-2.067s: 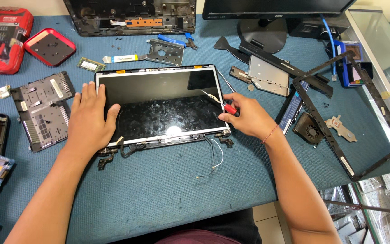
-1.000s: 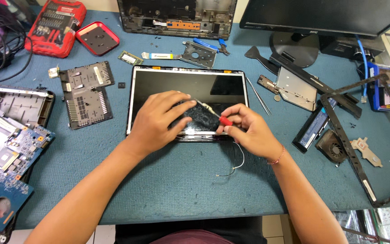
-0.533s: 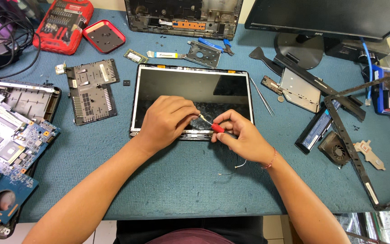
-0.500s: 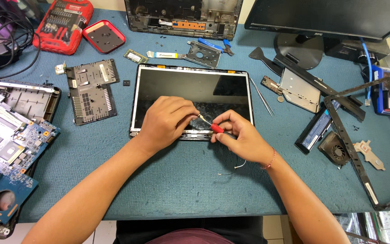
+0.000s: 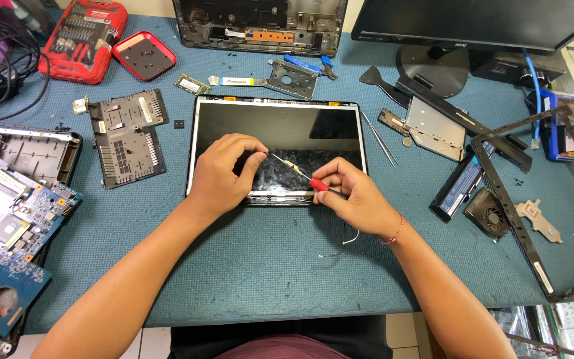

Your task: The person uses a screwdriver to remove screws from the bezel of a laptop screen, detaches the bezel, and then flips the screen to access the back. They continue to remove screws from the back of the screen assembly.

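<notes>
Clearly the laptop screen (image 5: 277,149) already lies stripped of its frame, flat on the tabletop (image 5: 267,266). The left hand (image 5: 224,174) rests curled on its lower glass; the right hand (image 5: 353,196) pinches a red screwdriver (image 5: 299,174), tip near the bottom edge, hinges still attached.

Since two seconds back, the left hand (image 5: 224,174) has been lifted from its flat rest on the left part of the laptop screen panel (image 5: 277,149) and brought to the lower middle, fingers curled. The right hand (image 5: 355,197) has been drawn in from the panel's right edge to the lower edge, and the red-handled screwdriver (image 5: 300,174) is now angled up-left with its tip close to the left fingertips. Over the last half second, hardly anything has been shifted.
</notes>
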